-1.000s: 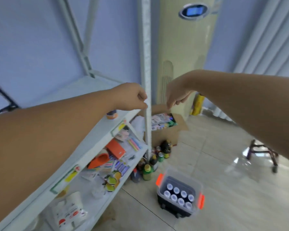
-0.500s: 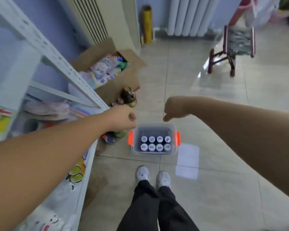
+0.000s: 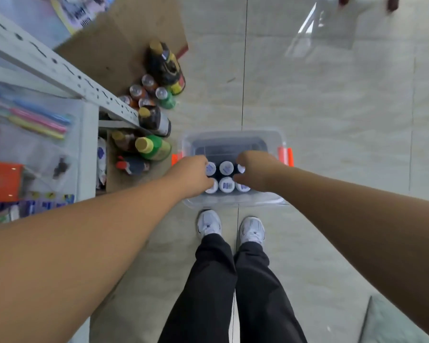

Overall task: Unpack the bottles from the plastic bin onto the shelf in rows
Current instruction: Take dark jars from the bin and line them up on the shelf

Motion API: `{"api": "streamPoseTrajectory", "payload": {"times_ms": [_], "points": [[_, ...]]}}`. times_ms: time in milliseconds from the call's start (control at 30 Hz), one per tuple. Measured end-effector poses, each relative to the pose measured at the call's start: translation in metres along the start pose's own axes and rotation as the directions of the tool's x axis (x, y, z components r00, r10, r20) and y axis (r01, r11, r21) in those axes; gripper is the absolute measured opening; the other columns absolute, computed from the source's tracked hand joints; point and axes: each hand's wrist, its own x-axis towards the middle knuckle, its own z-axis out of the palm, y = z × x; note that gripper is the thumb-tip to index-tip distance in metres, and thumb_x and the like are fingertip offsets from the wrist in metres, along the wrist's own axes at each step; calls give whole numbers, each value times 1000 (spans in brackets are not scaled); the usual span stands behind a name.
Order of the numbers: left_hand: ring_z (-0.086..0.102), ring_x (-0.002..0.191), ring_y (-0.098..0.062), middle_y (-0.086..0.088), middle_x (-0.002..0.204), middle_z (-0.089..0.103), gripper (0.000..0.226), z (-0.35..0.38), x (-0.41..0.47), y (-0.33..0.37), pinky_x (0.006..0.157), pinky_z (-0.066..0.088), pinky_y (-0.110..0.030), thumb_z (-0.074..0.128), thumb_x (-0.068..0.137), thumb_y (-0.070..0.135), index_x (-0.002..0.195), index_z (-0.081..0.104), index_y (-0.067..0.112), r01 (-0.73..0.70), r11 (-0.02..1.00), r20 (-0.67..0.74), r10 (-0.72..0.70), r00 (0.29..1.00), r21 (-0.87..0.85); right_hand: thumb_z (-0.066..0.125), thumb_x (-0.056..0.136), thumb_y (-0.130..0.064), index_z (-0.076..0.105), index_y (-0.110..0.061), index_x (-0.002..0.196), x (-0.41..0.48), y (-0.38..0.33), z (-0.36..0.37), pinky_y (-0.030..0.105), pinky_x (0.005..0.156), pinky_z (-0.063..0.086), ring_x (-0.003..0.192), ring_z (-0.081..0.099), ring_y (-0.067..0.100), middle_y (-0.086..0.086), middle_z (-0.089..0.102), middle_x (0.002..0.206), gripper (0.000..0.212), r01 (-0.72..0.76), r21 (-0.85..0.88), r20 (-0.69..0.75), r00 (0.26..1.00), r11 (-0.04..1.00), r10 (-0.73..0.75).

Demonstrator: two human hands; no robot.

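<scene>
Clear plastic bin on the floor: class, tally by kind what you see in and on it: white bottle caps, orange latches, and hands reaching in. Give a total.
White bottle caps showing, at least partly: 6 (the hands may hide more)
Orange latches on the clear plastic bin: 2
Hands, left hand and right hand: 2
Total: 10

Tiled floor and the shelf beside it

The pale tiled floor [image 3: 332, 120] carries a clear plastic bin [image 3: 233, 136] with orange latches, standing just ahead of a pair of white shoes [image 3: 209, 222]. Left of the bin, a cluster of loose bottles [image 3: 156, 115] stands on the floor against a flattened piece of cardboard [image 3: 124, 38]. At the far left the white metal shelf [image 3: 87, 144] holds coloured pens in a clear sleeve [image 3: 32, 120], an orange box [image 3: 1, 180] and small packets near its front edge
</scene>
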Motion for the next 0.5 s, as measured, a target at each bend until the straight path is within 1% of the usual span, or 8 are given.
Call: {"api": "streamPoseTrajectory", "payload": {"times_ms": [33, 100, 133, 200, 267, 300, 367, 500], "points": [[59, 85, -27, -8, 99, 66, 31, 7, 10, -3, 63, 44, -34, 71, 78, 32, 99, 59, 12, 1, 1000, -11, 0, 1000, 9, 62, 89, -26, 56, -7, 97, 11, -3, 9, 31, 63, 41, 87, 57, 30, 9, 62, 95, 22, 14, -1, -10, 1000, 1000, -14], [55, 80, -26, -6, 94, 62, 30, 21, 29, -6, 57, 33, -32, 72, 78, 28, 93, 54, 10, -3, 1000, -30, 3, 1000, 0, 59, 89, -24, 53, -11, 94, 32, -6, 26, 30, 60, 36, 84, 56, 29, 4, 57, 86, 15, 35, -17, -22, 999, 999, -35], [54, 81, -26, -6, 92, 58, 28, 28, 37, -7, 57, 32, -31, 72, 78, 24, 91, 53, 9, -11, 1000, -40, 11, 999, -13, 58, 89, -23, 54, -11, 99, 41, -6, 33, 31, 64, 38, 87, 56, 30, 5, 57, 90, 17, 36, -29, -35, 999, 999, -37], [56, 86, -30, -7, 91, 55, 20, 41, 50, -6, 62, 34, -30, 69, 80, 15, 87, 50, 11, -17, 999, -62, 15, 998, -27, 57, 90, -23, 54, -10, 107, 54, -4, 45, 34, 80, 41, 91, 54, 29, 9, 62, 102, 22, 36, -66, -71, 997, 997, -41], [62, 93, -34, -11, 96, 61, 16, 50, 59, -3, 65, 38, -32, 65, 82, 11, 84, 49, 13, 1, 1000, -93, -2, 996, -8, 57, 89, -21, 55, -9, 110, 66, 1, 57, 37, 105, 34, 99, 56, 28, 10, 64, 110, 25, 43, -125, -83, 995, 991, -54], [63, 95, -36, -13, 101, 64, 14, 54, 64, -2, 67, 40, -34, 64, 82, 9, 86, 51, 14, 16, 1000, -103, -15, 995, 12, 56, 89, -20, 55, -9, 113, 72, 3, 62, 38, 112, 27, 105, 58, 28, 9, 65, 113, 27, 41, -151, -88, 995, 988, -54], [65, 98, -38, -16, 107, 66, 15, 61, 71, -2, 69, 44, -36, 64, 81, 5, 94, 58, 11, 41, 996, -104, -34, 994, 74, 51, 91, -20, 56, -11, 115, 81, 6, 70, 40, 118, 19, 108, 59, 26, 6, 66, 108, 26, 34, -189, -115, 992, 981, -56], [64, 100, -40, -18, 111, 65, 23, 70, 82, -8, 69, 44, -38, 62, 77, -2, 97, 57, 8, 60, 993, -117, -48, 992, 103, 49, 90, -19, 57, -15, 103, 93, 5, 79, 40, 121, 12, 95, 61, 23, -1, 59, 85, 16, 38, -230, -160, 984, 972, -76]]}}
